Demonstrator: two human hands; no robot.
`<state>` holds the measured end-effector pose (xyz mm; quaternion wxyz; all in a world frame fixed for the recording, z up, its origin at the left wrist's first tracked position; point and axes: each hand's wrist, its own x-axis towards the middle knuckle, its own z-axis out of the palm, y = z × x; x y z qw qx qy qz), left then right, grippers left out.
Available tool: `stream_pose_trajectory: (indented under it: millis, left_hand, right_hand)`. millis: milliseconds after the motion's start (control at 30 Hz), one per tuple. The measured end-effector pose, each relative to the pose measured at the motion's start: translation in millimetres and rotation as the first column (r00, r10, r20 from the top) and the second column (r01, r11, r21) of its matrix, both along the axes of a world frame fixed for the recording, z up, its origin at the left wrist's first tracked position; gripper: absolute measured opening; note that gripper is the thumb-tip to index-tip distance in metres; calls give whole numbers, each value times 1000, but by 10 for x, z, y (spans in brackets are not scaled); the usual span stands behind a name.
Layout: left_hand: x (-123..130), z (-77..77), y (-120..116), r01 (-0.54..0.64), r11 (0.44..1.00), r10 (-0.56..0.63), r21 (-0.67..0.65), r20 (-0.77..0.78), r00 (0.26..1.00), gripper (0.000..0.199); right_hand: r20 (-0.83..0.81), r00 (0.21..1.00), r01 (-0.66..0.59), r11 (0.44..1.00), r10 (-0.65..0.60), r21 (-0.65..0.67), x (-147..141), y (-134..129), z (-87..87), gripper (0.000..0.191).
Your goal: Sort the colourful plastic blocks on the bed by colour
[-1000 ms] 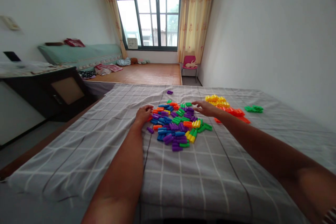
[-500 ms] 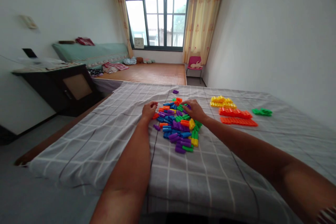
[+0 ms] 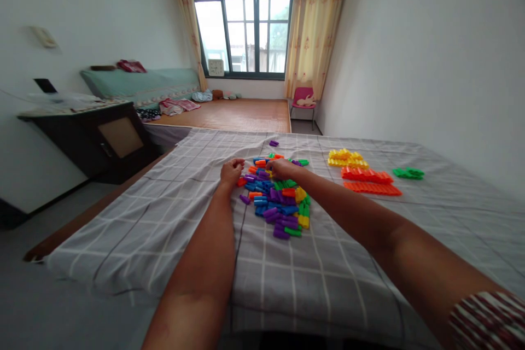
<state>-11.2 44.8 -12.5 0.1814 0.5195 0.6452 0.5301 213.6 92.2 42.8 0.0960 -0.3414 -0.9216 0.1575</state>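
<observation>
A mixed pile of small plastic pieces (image 3: 268, 210) in blue, purple, green, orange and yellow lies on a grey checked cloth (image 3: 164, 219). My left hand (image 3: 232, 171) rests at the pile's left edge, fingers curled together; whatever they may hold is too small to make out. Over the pile's upper part is my right hand (image 3: 283, 168), its fingers bent down among the pieces, with the fingertips partly hidden. To the right lie yellow pieces (image 3: 348, 158), two rows of orange pieces (image 3: 371, 181) and a few green pieces (image 3: 408, 173). One purple piece (image 3: 273, 143) sits apart beyond the pile.
Behind the cloth-covered surface is a wooden bed platform (image 3: 241, 112) with clothes at its left. A dark cabinet (image 3: 118, 134) stands at the left. A pink chair (image 3: 303, 99) is by the curtain, and a white wall runs along the right.
My right hand has moved left across the upper part of the pile, uncovering green and purple pieces at its upper right. My left hand has barely moved.
</observation>
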Motion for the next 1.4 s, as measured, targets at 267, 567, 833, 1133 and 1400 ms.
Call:
stream_pose_trajectory:
  millis: [267,567,833,1133,1400]
  left_hand:
    - [17,14,-17,18,999,-17,-43,27,999,32]
    - [123,145,-70,69,997,-68,-16,36,997,31]
    - [383,354,-182,331,943,-326,3,-180,928,37]
    - [281,252,-166,302,952,-307,-61,-248,919,37]
    - [109,208,-108,22,1000,-20,1,-344,939,33]
  right_hand:
    - [54,998,39,997,-43,66,182,-8,43,38]
    - [-529,826,-109,866,-194,-488,594,42,58,24]
    - [-656,665,-196,765,-356,-614,427,-29,10,24]
    - [-681,591,-53,822,-432,-567,669,195,-8,26]
    - [-444,730,432,854,-520,-290,2067,804,266,34]
